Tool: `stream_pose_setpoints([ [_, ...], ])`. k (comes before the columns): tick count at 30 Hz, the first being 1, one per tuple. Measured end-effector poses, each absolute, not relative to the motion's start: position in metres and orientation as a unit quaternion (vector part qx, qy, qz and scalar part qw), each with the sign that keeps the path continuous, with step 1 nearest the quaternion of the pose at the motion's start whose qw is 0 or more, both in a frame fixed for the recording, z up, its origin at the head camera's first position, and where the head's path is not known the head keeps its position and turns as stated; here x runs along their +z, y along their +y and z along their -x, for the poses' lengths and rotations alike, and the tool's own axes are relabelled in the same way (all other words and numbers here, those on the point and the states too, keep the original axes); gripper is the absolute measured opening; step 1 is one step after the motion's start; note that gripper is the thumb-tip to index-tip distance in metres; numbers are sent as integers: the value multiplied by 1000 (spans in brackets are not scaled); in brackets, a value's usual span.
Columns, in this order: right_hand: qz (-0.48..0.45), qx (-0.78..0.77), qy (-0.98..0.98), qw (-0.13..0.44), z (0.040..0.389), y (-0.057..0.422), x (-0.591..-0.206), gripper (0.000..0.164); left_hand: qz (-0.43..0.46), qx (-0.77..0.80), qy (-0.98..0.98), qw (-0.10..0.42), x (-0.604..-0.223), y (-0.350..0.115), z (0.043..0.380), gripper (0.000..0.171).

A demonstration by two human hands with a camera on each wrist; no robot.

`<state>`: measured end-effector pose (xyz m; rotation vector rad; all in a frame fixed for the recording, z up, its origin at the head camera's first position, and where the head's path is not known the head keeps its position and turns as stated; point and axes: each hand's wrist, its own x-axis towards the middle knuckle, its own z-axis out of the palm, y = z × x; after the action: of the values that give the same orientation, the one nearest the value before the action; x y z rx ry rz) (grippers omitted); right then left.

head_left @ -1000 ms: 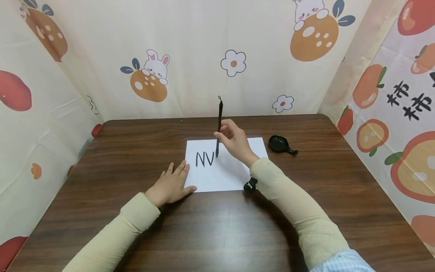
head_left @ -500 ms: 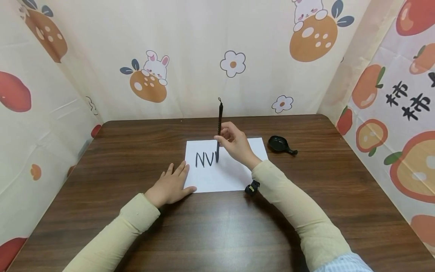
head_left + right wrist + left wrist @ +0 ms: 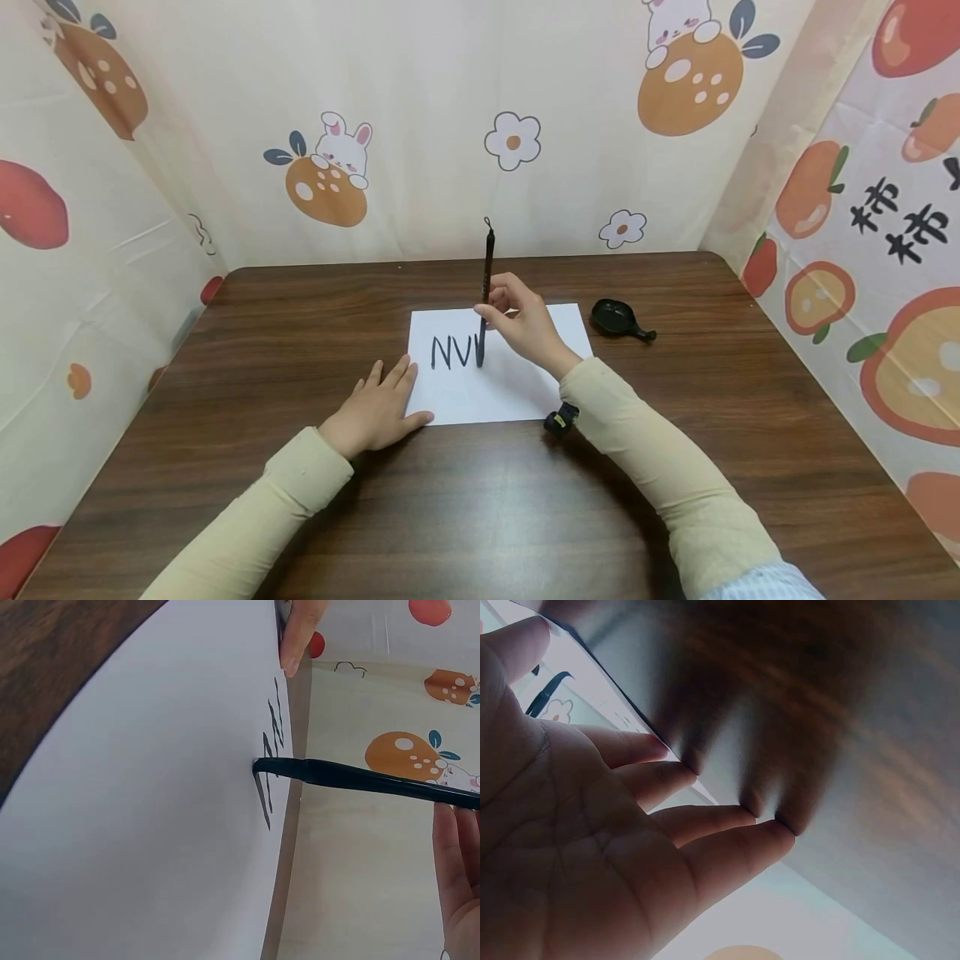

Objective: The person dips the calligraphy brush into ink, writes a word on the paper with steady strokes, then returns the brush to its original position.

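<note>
A dark writing brush (image 3: pixel 487 275) stands nearly upright in my right hand (image 3: pixel 525 321), pinched between thumb and fingers. Its bent tip touches the white paper (image 3: pixel 510 392), seen close in the right wrist view, where the brush (image 3: pixel 360 778) ends on a fresh black stroke. Black strokes (image 3: pixel 452 352) like "NV" and a vertical line mark the sheet's left half. My left hand (image 3: pixel 375 408) lies with spread fingers at the paper's left edge, fingertips on the sheet and table. In the left wrist view, the left hand's fingers (image 3: pixel 735 862) are extended against the surface.
To the right of the paper sits a small black dish with a handle (image 3: pixel 615 317). All of it rests on a brown wooden table (image 3: pixel 300 317). Patterned curtains (image 3: pixel 435 125) enclose the table's back and sides. A black device (image 3: pixel 560 419) is at my right wrist.
The right hand has drawn the brush down toward me, and a vertical black stroke has appeared right of the "NV". The left hand has stayed in place.
</note>
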<state>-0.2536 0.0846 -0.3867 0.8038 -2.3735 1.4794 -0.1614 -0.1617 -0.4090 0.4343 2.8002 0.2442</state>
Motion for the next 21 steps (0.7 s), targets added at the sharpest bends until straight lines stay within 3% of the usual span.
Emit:
stream_pose_setpoints([
  [13, -249, 538, -796, 124, 260, 95, -372, 27, -152, 86, 973, 151, -411, -163, 162, 85],
  [21, -224, 522, -808, 157, 268, 98, -374, 24, -155, 85, 973, 149, -411, -163, 163, 86],
])
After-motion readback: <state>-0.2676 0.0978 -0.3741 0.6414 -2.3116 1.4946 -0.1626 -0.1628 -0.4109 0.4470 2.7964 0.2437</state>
